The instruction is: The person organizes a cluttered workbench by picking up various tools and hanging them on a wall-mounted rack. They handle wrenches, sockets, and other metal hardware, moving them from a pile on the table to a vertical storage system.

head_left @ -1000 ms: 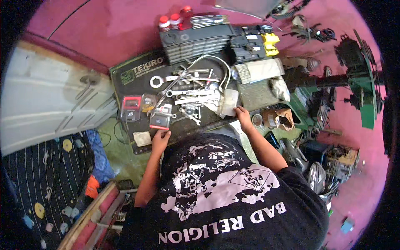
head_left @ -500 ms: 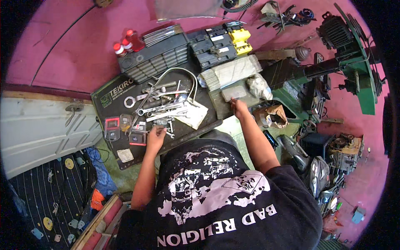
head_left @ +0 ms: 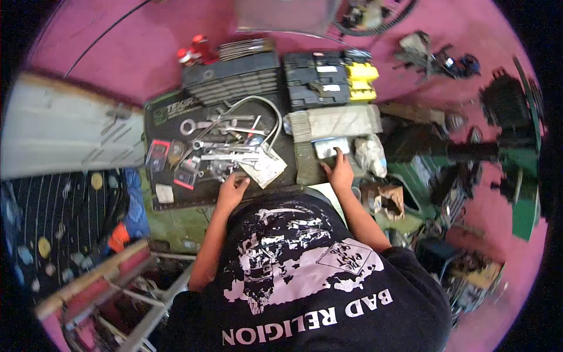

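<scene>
My right hand (head_left: pixel 340 172) reaches a small flat whitish case (head_left: pixel 332 146) with a bluish far edge. Its forefinger is stretched onto the near side of the case, and its thumb stands apart. My left hand (head_left: pixel 233 190) rests by the near edge of the dark workbench mat (head_left: pixel 271 183), thumb and fingers apart, with nothing visible in it. Just beyond that hand lie several combination wrenches (head_left: pixel 231 157), a pile of small metal parts (head_left: pixel 220 170) and a stained paper sheet (head_left: pixel 265 170). A curved metal strip (head_left: pixel 278 111) arches over the tools.
Behind are a dark drawer organizer (head_left: pixel 231 79), black cases (head_left: pixel 316 79) and yellow bins (head_left: pixel 362 79). Welding rods in a paper pack (head_left: pixel 340 121) and a crumpled plastic bag (head_left: pixel 370 155) lie near my right hand. Small red-trimmed boxes (head_left: pixel 158 154) sit at the left. A green machine stands at right.
The whole view has shifted and turned, with blur. My left hand's fingers have spread apart. My right hand remains at the case, whose top now looks whiter.
</scene>
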Tool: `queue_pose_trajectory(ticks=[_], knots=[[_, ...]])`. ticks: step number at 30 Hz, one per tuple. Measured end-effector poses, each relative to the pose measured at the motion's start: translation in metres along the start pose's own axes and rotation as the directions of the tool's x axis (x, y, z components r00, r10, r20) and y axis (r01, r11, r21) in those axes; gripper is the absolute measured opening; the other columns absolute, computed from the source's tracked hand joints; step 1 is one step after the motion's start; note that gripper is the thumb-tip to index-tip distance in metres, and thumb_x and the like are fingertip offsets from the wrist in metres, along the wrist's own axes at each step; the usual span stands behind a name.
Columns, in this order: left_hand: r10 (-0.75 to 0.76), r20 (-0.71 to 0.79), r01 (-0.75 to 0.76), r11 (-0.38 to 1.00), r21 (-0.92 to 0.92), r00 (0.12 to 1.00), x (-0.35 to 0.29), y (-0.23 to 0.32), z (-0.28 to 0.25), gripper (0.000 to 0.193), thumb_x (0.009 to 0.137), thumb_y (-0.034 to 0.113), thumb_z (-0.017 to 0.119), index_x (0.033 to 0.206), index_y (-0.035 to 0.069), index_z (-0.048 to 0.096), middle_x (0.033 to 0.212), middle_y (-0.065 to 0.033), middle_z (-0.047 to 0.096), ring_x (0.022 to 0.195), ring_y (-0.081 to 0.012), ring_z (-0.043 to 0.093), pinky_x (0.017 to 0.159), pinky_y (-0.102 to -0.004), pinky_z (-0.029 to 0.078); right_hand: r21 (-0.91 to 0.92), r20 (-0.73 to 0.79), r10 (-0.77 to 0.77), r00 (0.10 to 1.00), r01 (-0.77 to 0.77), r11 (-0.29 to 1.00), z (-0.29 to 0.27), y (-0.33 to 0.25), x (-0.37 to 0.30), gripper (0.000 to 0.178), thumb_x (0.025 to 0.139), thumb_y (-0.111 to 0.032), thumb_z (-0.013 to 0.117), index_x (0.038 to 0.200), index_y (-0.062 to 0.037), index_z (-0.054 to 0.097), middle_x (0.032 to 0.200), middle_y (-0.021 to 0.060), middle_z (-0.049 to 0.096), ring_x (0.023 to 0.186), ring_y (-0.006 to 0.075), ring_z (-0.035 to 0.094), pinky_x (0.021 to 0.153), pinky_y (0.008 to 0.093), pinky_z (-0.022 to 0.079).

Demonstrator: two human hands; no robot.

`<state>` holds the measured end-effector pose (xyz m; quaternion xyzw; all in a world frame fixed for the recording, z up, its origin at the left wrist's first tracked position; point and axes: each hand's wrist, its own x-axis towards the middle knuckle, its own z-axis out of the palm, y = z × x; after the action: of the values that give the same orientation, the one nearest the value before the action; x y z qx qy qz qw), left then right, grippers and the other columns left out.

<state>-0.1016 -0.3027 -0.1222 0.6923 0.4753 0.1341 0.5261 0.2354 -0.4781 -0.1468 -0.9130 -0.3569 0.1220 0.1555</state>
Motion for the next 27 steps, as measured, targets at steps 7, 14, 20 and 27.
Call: queue_pose_trajectory(ticks=[7,14,20,27], knots=[[-0.15,-0.236,0.119,0.983,-0.139,0.96,-0.047,-0.053,-0.016,0.033,0.092,0.024,0.073,0.114,0.0,0.066,0.101,-0.0144,0.073,0.094,-0.0221,0.069,0.083,-0.0338,0.053,-0.015,-0.017,-0.118,0.993,0.118,0.993,0.013,0.005,0.021,0.052,0.083,-0.037,0.078,0.129,-0.0253,0.057,0.099,0.0151,0.066,0.089,0.0374,0.067,0.073,0.0494,0.054],[-0.216,-0.326,0.205,0.976,-0.07,0.92,-0.073,-0.091,-0.065,0.034,0.091,0.025,0.074,0.113,0.001,0.067,0.103,-0.0151,0.072,0.094,-0.025,0.069,0.084,-0.0372,0.053,0.062,-0.148,0.041,0.988,-0.032,0.998,0.037,-0.01,0.002,0.049,0.089,-0.031,0.073,0.127,-0.0086,0.054,0.112,0.0191,0.065,0.098,0.0412,0.065,0.081,0.0488,0.053],[-0.04,-0.32,0.16,0.92,0.359,0.947,-0.059,-0.119,-0.127,0.042,0.082,0.027,0.078,0.117,0.007,0.066,0.119,-0.0149,0.063,0.11,-0.0364,0.057,0.095,-0.0479,0.047,0.086,-0.126,-0.391,0.912,0.403,0.911,0.063,-0.107,-0.04,0.05,0.086,-0.019,0.073,0.128,-0.003,0.054,0.109,0.0208,0.063,0.094,0.04,0.063,0.08,0.0479,0.052],[0.155,-0.06,-0.069,0.711,0.7,0.986,-0.008,-0.081,-0.17,0.055,0.078,0.029,0.08,0.128,0.013,0.062,0.138,-0.0141,0.051,0.119,-0.0377,0.048,0.1,-0.0522,0.041,-0.376,0.126,-0.484,0.866,0.493,0.784,0.102,-0.245,-0.021,0.067,0.074,-0.032,0.079,0.134,-0.0172,0.054,0.125,0.0128,0.058,0.116,0.0312,0.053,0.095,0.0488,0.04]])
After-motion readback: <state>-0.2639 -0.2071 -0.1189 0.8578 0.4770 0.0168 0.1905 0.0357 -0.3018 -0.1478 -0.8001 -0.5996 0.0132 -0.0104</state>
